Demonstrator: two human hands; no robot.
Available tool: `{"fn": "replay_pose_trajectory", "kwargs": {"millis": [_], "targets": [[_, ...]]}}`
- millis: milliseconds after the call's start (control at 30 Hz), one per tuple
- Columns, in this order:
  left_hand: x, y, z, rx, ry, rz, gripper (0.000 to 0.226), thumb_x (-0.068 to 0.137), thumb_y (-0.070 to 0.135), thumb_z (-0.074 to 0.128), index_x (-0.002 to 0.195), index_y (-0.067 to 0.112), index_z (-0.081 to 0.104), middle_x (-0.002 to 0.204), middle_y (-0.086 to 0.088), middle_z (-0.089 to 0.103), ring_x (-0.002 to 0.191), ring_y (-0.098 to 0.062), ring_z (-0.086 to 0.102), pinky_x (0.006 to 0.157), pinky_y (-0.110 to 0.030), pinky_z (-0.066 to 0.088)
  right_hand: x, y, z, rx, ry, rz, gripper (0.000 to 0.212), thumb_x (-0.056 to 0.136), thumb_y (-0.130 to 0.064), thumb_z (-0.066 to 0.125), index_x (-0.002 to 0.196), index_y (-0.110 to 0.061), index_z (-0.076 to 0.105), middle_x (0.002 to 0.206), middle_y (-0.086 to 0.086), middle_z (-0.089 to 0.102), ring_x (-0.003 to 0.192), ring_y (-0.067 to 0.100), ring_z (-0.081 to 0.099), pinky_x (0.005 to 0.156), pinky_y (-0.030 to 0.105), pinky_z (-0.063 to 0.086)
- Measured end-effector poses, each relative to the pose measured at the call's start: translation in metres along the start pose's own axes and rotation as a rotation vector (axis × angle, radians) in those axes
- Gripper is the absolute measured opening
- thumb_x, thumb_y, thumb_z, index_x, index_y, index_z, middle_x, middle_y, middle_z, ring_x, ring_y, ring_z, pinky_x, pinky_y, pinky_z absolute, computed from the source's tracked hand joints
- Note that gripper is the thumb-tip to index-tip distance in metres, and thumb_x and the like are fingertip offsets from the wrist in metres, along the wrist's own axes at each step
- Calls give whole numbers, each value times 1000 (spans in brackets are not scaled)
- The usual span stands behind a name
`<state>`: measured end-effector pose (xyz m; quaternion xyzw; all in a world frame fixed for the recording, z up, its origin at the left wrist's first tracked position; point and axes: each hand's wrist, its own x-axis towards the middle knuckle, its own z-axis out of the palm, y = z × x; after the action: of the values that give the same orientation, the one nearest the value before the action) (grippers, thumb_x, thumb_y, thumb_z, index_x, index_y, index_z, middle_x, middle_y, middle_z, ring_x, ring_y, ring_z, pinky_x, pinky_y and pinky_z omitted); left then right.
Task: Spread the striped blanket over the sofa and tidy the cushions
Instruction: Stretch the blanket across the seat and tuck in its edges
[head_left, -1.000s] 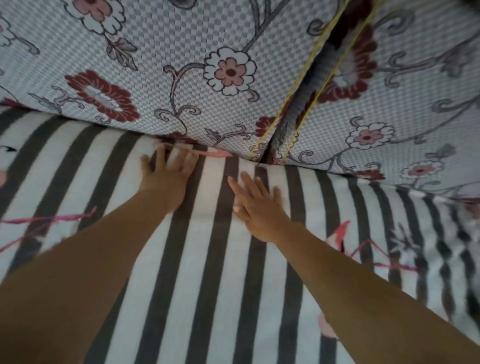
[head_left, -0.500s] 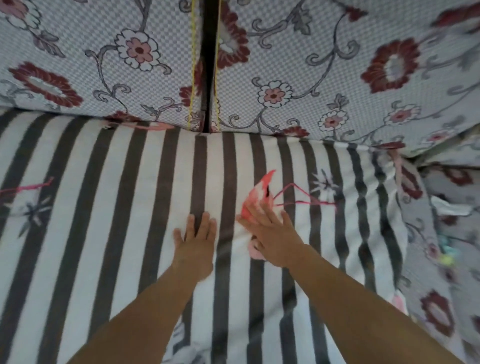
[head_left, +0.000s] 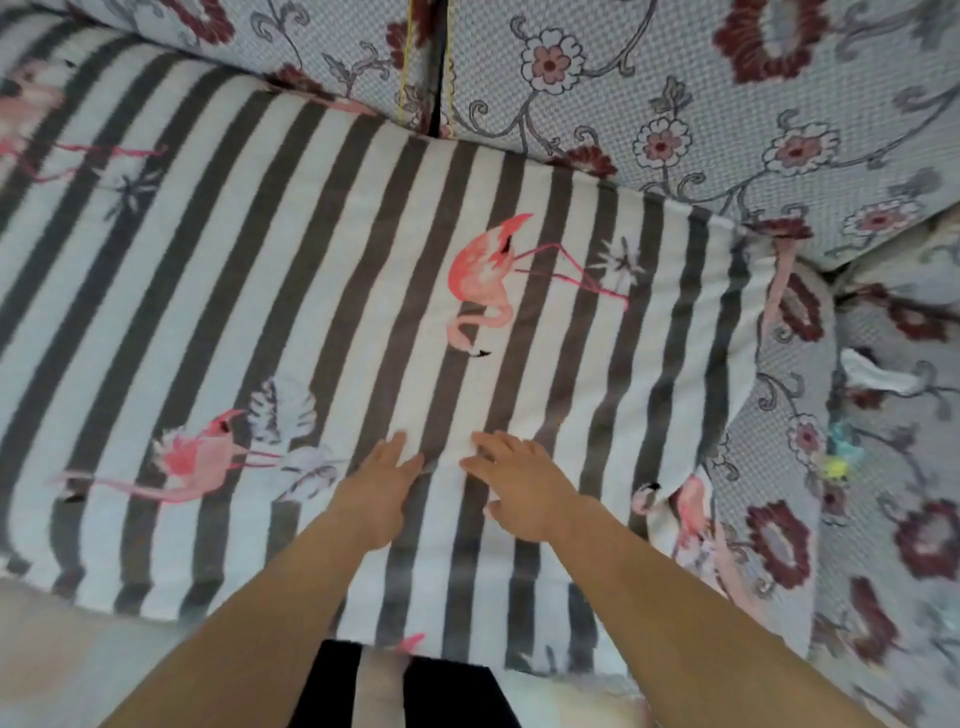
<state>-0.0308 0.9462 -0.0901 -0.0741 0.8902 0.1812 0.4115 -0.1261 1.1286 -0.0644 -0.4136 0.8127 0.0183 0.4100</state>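
You are smoothing the striped blanket (head_left: 322, 291) at lower centre: left hand (head_left: 376, 491) and right hand (head_left: 524, 486) lie flat, fingers spread, holding nothing. Next, straighten its rumpled right edge.

The striped blanket (head_left: 332, 291), grey and white with pink flamingos and pale leaves, lies spread flat across the sofa (head_left: 878, 525) seat, its stripes running from back to front. Its front edge hangs over the seat's front; its right edge looks slightly rumpled, leaving floral upholstery bare. Two floral back cushions (head_left: 691, 98) stand upright side by side, touching the blanket's far edge.
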Motion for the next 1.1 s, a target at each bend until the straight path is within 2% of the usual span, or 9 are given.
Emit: {"fn": "replay_pose_trajectory", "kwargs": {"millis": [200, 300, 400, 567, 667, 833, 900, 1033, 1100], "targets": [[-58, -4, 75, -35, 102, -95, 80, 86, -3, 47, 151, 23, 10, 160, -1, -13, 148, -19, 1, 103, -34, 43, -23, -41, 77, -29, 40, -55, 46, 84, -33, 63, 125, -18, 46, 133, 5, 36, 122, 29, 36, 102, 43, 32], [-74, -16, 103, -4, 141, -148, 81, 83, 1, 56, 149, 23, 14, 158, -8, 4, 144, -25, 16, 89, -33, 51, -31, -53, 109, 10, 107, 31, 44, 83, -33, 63, 123, -22, 48, 134, 1, 36, 123, 26, 37, 99, 40, 37], [-73, -16, 117, 64, 235, -187, 65, 80, 13, 66, 134, 20, 30, 136, -9, 32, 119, -28, 38, 75, -32, 48, -32, -57, 119, -5, 206, 95, 42, 85, -32, 63, 123, -23, 48, 131, -1, 40, 120, 25, 41, 95, 38, 41], [-60, -3, 130, 196, 357, -144, 32, 83, 1, 50, 113, 10, 49, 117, -9, 45, 109, -31, 44, 81, -39, 41, -27, -59, 129, -118, 288, 196, 29, 87, -12, 55, 114, -19, 47, 115, 4, 50, 109, 27, 48, 86, 37, 38], [-61, -8, 138, 195, 330, -63, 28, 85, 1, 45, 109, 10, 54, 111, -7, 53, 109, -29, 46, 83, -37, 38, -28, -55, 131, -149, 276, 180, 30, 86, -2, 44, 112, -15, 52, 113, 7, 54, 109, 29, 48, 89, 38, 36], [-87, -15, 153, 220, 286, 63, 32, 80, -4, 47, 107, 12, 52, 108, -6, 55, 104, -27, 49, 76, -33, 36, -55, -58, 150, -110, 177, 122, 24, 86, -8, 51, 108, -17, 50, 111, 4, 53, 107, 27, 49, 86, 35, 33], [-94, -18, 154, 87, 374, -35, 28, 83, 0, 50, 108, 13, 50, 110, -5, 53, 103, -25, 49, 76, -32, 38, -64, -56, 150, -4, 269, 195, 20, 91, -16, 51, 111, -19, 49, 114, 2, 51, 108, 25, 48, 88, 36, 33], [-109, -17, 169, -626, 767, -507, 45, 80, -7, 54, 123, 5, 46, 128, -15, 42, 115, -32, 41, 91, -38, 40, -91, -48, 155, 123, 482, 543, 30, 90, -19, 54, 119, -15, 47, 122, 6, 48, 114, 28, 45, 92, 42, 36], [-111, -14, 175, -1031, 732, -830, 61, 83, 3, 62, 136, 4, 32, 139, -21, 33, 121, -39, 38, 99, -44, 38, -105, -48, 166, 191, 497, 784, 39, 88, -19, 59, 122, -11, 44, 127, 12, 45, 119, 33, 43, 94, 47, 37]]}}
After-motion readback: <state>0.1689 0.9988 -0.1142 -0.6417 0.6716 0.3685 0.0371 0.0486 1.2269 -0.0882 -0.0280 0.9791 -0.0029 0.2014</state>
